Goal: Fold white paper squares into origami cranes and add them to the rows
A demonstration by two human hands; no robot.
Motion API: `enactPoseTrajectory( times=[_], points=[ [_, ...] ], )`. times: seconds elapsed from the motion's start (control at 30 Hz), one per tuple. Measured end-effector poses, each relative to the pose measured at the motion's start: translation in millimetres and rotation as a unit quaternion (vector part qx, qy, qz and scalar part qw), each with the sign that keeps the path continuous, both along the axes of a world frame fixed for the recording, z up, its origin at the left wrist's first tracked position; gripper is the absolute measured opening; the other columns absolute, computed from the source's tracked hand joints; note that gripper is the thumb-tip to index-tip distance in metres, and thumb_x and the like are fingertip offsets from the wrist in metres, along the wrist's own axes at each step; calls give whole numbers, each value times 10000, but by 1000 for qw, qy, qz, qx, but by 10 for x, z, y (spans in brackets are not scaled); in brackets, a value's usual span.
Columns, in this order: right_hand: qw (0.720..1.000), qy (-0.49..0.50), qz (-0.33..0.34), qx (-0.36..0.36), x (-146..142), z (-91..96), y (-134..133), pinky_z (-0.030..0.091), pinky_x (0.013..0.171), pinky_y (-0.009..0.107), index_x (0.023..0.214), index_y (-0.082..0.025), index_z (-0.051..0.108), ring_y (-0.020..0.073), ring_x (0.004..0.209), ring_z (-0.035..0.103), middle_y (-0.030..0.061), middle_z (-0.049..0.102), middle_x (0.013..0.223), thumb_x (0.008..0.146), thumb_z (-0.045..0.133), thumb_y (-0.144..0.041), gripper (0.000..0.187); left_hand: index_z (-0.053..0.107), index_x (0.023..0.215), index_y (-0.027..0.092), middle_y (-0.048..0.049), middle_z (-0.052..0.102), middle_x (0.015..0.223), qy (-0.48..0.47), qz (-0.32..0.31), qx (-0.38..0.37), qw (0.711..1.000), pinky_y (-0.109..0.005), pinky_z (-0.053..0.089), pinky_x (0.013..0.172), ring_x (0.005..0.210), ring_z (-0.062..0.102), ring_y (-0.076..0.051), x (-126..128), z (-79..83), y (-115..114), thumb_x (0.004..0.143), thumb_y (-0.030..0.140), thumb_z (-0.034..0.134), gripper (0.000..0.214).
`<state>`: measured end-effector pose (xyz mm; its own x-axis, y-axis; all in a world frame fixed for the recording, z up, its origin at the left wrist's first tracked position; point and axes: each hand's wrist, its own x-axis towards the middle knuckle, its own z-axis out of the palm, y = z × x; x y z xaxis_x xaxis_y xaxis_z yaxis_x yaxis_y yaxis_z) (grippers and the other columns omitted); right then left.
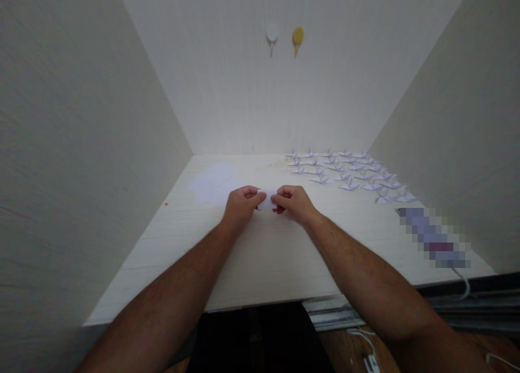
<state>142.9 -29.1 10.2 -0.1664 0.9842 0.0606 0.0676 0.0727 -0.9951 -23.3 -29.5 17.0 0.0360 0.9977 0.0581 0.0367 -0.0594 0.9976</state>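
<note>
A small piece of white paper (267, 202) is held up between my two hands over the middle of the white tabletop (260, 264). My left hand (242, 202) pinches its left edge, thumb on the near face and fingers curled behind. On the right edge, my right hand (293, 201) grips it the same way. Any folds in the paper are too small to make out clearly. Beyond my left hand lies a spread of loose white paper sheets (213, 181). Several folded white paper cranes (343, 170) stand in rows at the back right.
A pixelated device (434, 237) with a white cable (462, 281) lies near the right edge. A tiny orange bit (166, 204) sits at the left. Walls enclose three sides; a white hook (272, 34) and a yellow hook (298, 36) are on the back wall.
</note>
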Motion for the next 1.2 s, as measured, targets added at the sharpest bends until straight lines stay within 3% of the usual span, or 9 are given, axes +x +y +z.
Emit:
enactPoseTrajectory(
  times=[0.43,0.73,1.2],
  points=[
    [999,-33,6,31,2,36,-35,343,430,179,614,-171,519,78,429,499,-33,557,471,687,646,-282,184,622,639,160,26,569,514,29,1,-24,999,-221,358,474,453,458,-87,10,51,-33,667,343,724,211],
    [981,-161,-12,110,3,-7,-30,287,464,195,661,-162,604,77,477,427,-48,500,496,717,612,-299,149,616,656,163,20,608,580,27,-24,14,999,-208,374,496,504,510,-92,31,85,-67,628,341,751,226],
    [984,-145,11,104,1,0,-36,275,464,200,625,-169,598,73,476,379,-60,462,504,691,617,-266,119,650,628,159,27,560,535,11,0,3,1000,-232,336,507,490,437,-90,12,41,-39,658,337,710,191]
  ],
)
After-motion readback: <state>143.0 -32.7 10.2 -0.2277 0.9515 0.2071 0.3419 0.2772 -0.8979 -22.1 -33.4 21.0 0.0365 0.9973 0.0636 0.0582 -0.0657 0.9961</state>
